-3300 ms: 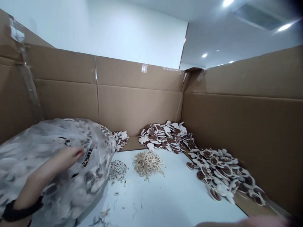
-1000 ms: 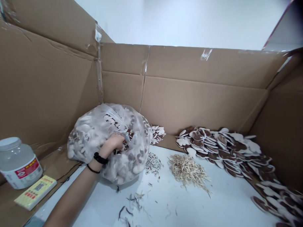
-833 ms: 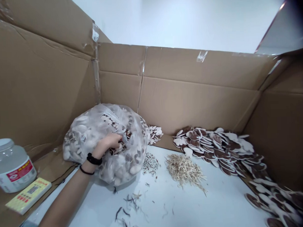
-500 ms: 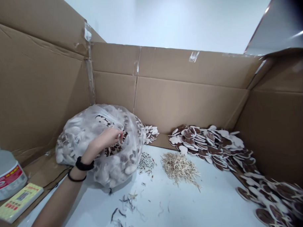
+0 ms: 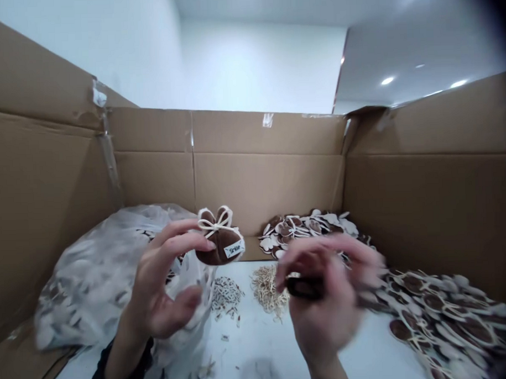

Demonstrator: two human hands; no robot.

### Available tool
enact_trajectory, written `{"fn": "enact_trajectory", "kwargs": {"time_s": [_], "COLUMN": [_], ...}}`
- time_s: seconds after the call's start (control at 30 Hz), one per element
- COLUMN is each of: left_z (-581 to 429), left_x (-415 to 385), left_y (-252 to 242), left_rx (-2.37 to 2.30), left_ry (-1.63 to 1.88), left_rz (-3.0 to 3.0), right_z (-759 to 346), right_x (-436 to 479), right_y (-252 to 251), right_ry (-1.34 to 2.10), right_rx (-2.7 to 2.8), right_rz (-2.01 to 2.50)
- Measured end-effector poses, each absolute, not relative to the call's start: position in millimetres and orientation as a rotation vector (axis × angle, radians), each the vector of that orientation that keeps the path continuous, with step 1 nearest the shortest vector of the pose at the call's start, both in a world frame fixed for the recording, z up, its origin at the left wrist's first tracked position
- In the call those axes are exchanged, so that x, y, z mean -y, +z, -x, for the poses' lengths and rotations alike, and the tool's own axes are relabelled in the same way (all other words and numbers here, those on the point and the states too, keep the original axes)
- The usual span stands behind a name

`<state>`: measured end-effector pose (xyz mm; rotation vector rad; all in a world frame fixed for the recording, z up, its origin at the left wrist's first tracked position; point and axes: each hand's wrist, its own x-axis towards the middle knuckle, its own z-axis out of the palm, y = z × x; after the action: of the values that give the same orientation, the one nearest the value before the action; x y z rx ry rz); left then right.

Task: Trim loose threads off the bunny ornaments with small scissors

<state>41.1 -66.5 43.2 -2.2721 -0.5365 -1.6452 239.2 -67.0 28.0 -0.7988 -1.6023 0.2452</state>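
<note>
Now, your left hand (image 5: pixel 165 286) pinches a small brown heart-shaped ornament (image 5: pixel 219 241) by its edge, the grip clamped between thumb and forefinger, lifted above the clear plastic bag (image 5: pixel 86 284) of like pieces. It carries a cream string bow on top and a little white "Smile" tag at its right. Your right hand (image 5: pixel 327 297) is blurred; its fingers curl around something dark, a loop or small tool (I cannot tell which), and whether that grip is tight I cannot say. Hold the ornament steady and turned toward you, so bow and tag both show. Mind the loose cream threads (image 5: pixel 267 286) on the white counter (image 5: pixel 258 344), just below. Finished-looking pieces lie in a pile (image 5: pixel 308 229) by the cardboard wall (image 5: pixel 269 178).
</note>
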Motion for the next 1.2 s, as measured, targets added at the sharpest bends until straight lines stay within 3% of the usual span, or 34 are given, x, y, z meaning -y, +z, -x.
{"fn": "enact_trajectory", "kwargs": {"time_s": [0.2,0.63,0.83,1.07,1.2], "left_z": [-61,-68,-79,-79,-79], "left_x": [58,51,58,58,60], "left_y": [43,27,28,26,25], "left_rx": [0.672,0.902,1.006,1.151,1.216], "left_ry": [-1.535,-1.411,-1.573,-1.527,-1.594], "left_rz": [2.287,2.543,2.592,2.563,2.567], "right_z": [-231,-231,-231,-233,-224], "right_x": [58,52,44,31,26], "right_y": [24,34,27,25,20], "right_ry": [0.645,0.345,0.286,-0.188,-0.109], "right_rx": [1.566,1.830,1.833,1.932,1.874], "right_rz": [0.642,0.880,0.764,0.784,0.677]}}
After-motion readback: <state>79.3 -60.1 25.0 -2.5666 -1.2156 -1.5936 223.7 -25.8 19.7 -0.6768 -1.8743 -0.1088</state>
